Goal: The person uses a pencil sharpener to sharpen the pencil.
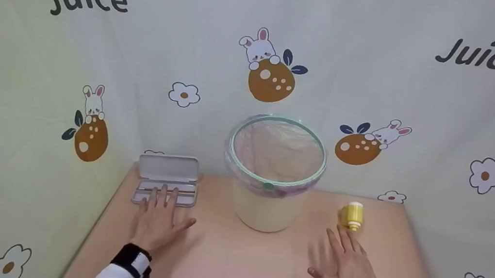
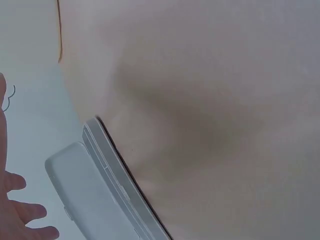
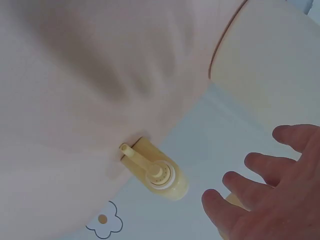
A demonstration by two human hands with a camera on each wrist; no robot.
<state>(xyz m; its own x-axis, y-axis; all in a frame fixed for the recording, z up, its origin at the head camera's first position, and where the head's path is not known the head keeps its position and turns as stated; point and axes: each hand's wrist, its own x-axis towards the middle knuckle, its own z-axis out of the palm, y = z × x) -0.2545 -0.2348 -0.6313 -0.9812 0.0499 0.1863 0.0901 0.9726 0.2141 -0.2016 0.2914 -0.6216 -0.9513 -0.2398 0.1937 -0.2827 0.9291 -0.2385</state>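
Note:
My left hand (image 1: 158, 224) is held with fingers spread over the front of a grey pencil case (image 1: 169, 166), whose lid stands open. A thin brown stick, perhaps a pencil, lies inside the case, partly hidden by the fingers. In the left wrist view, the case (image 2: 100, 190) appears edge-on below the fingers. On the other side, my right hand (image 1: 350, 269) is spread and holds nothing, just in front of a small yellow object (image 1: 354, 214) with white ends. The right wrist view shows this yellow object (image 3: 155, 170) with a round white-rimmed face and a short crank-like arm.
Between the hands, toward the back of the table (image 1: 218, 272), stands a pale bin (image 1: 266, 213) with a green ring (image 1: 269, 186) and a clear bag lining it. Patterned curtains (image 1: 203, 44) with rabbits and oranges enclose the table's back and sides.

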